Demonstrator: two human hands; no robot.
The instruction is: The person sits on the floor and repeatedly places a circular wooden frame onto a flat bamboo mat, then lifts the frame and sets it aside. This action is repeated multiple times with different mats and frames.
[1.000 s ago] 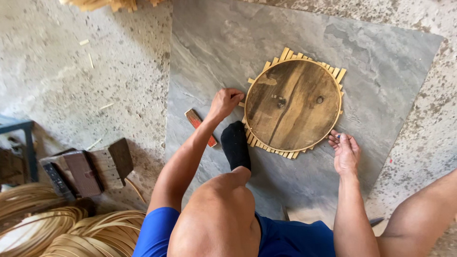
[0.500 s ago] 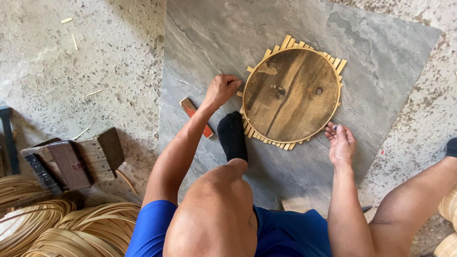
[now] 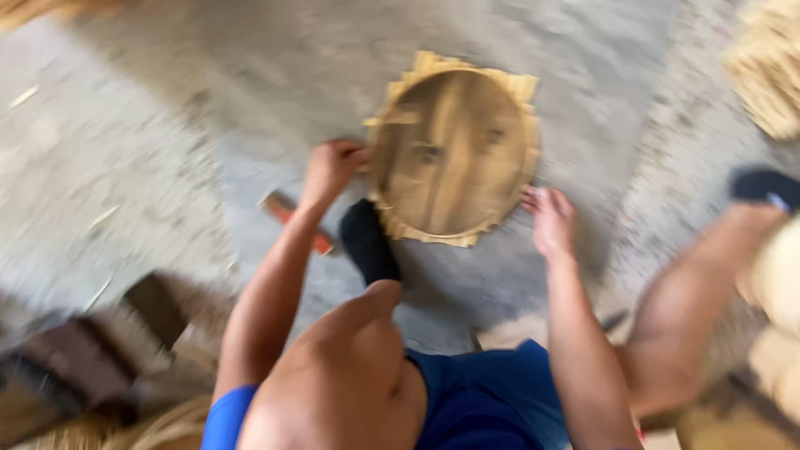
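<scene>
The whole view is motion-blurred. A round wooden disc lies on a grey slab, with pale flat strips sticking out from under its rim. My left hand is curled against the disc's left edge. Fingers apart, my right hand rests at the lower right edge. My foot in a black sock presses at the disc's lower left rim. A red-handled tool lies on the slab just left of my left forearm.
Dark wooden blocks sit at the lower left, with coiled cane below them. A pale straw-coloured bundle is at the upper right. My other leg stretches right, with its dark-socked foot on rough concrete.
The view has swung and blurred, and the disc now sits nearer the centre. Both hands stay at the disc's edges, and the foot stays at its rim.
</scene>
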